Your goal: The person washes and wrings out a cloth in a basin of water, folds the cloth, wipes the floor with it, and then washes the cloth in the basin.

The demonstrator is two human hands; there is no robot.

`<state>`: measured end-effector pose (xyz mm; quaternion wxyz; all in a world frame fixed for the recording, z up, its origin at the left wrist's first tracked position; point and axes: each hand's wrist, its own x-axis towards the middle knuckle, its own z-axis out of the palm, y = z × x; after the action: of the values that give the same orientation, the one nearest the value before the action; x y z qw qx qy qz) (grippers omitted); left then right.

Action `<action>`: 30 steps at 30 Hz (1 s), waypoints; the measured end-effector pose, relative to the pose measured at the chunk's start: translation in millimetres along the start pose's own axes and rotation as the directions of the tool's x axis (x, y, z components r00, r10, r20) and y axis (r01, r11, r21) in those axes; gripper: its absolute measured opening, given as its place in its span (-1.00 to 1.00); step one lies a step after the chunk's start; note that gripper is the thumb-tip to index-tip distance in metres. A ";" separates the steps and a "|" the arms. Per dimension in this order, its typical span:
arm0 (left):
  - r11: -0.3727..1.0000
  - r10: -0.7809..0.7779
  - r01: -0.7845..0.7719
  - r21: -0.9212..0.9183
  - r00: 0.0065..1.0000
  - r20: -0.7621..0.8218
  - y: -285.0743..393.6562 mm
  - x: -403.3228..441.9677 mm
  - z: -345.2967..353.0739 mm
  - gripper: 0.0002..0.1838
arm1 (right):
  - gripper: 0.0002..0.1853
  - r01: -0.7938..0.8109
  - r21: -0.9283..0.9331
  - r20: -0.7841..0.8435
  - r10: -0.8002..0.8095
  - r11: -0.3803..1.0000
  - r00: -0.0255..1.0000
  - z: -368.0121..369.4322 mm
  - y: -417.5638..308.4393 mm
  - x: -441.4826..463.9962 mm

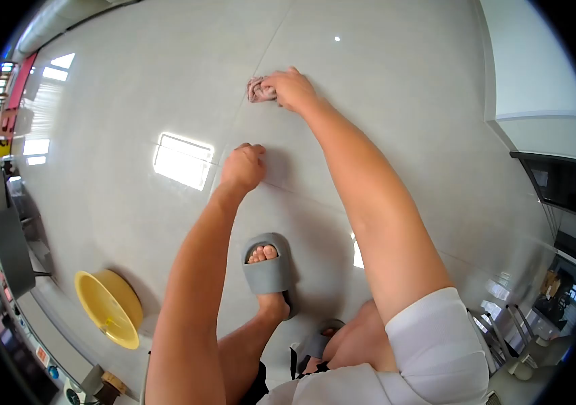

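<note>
My right hand [291, 89] is closed on a crumpled pinkish-brown cloth [259, 90], pressed against the shiny grey tile floor [382, 61]. Part of the cloth is hidden under the fingers. Nearer to me and to the left, my left hand [245, 166] is curled with its fingers folded in, just over or on the floor. Whether anything is inside that hand cannot be seen. Below it is my foot in a grey slipper [266, 275].
A yellow basin [108, 308] stands on the floor at the lower left. Grey furniture [11, 250] lines the left edge. At the right are a white wall or cabinet [538, 67], a dark screen-like panel [561, 181] and metal chair legs [517, 327].
</note>
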<state>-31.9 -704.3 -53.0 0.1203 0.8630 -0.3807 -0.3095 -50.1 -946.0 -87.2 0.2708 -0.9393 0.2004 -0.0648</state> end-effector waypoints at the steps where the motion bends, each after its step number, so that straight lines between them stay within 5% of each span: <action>1: 0.999 0.023 -0.025 -0.036 0.999 -0.046 -8.9 1.0 4.2 -0.60 | -0.58 0.060 -0.094 0.032 -0.057 0.994 0.998 5.4 2.6 3.2; 3: 0.993 0.036 -0.047 -0.104 0.994 -0.105 -16.7 -2.6 17.0 -0.62 | -0.59 0.117 -0.190 0.087 -0.102 0.975 0.991 15.2 8.0 -13.2; 5: 0.988 0.031 -0.051 -0.148 0.991 -0.134 -16.8 -6.3 27.0 -0.63 | -0.62 0.148 0.108 0.208 -0.168 0.983 0.964 15.1 30.0 -41.7; 6: 0.985 0.037 -0.058 -0.161 0.991 -0.130 -12.3 -8.7 30.8 -0.63 | -0.62 0.142 0.096 0.215 -0.160 0.985 0.964 7.6 42.5 -61.7; 8: 0.977 0.106 -0.135 -0.162 0.979 -0.173 -4.1 -13.0 46.3 -0.66 | -0.63 0.418 0.068 0.182 -0.423 0.906 0.888 -17.6 62.1 -118.5; 15: 0.963 0.235 -0.244 -0.112 0.969 -0.081 69.1 -40.7 82.7 -0.65 | -0.65 0.355 -0.024 0.227 -0.341 0.934 0.912 -75.5 119.4 -281.5; 18: 0.964 0.260 -0.260 -0.052 0.965 -0.019 95.5 -53.5 89.5 -0.64 | -0.53 0.045 0.219 0.144 -0.078 0.975 0.986 -90.4 121.2 -321.9; 22: 0.964 0.248 -0.250 -0.084 0.968 -0.041 111.2 -77.1 101.3 -0.63 | -0.56 0.033 0.128 -0.010 -0.032 0.991 0.999 -117.5 148.6 -327.5; 24: 0.966 0.248 -0.251 -0.064 0.967 -0.062 118.0 -90.2 95.4 -0.63 | -0.59 -0.078 0.060 -0.220 0.089 0.995 0.971 -129.4 150.7 -316.0; 26: 0.977 0.212 -0.212 -0.005 0.977 -0.005 125.9 -98.0 89.0 -0.66 | -0.54 -0.209 0.211 -0.124 0.238 0.955 0.963 -116.8 160.1 -302.2; 28: 0.963 0.269 -0.270 -0.017 0.963 -0.019 121.4 -85.9 87.6 -0.67 | -0.51 -0.155 0.100 -0.025 0.159 0.983 0.987 -107.7 164.1 -306.9; 30: 0.939 0.337 -0.338 -0.071 0.941 -0.023 116.0 -74.2 103.2 -0.66 | -0.54 -0.133 0.009 -0.095 0.133 0.991 0.987 -89.6 135.5 -341.6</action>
<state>-202.5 -726.2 -49.2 0.2056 0.7816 -0.5105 -0.2937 -428.3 -953.5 -88.4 0.2660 -0.9193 0.2753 -0.0917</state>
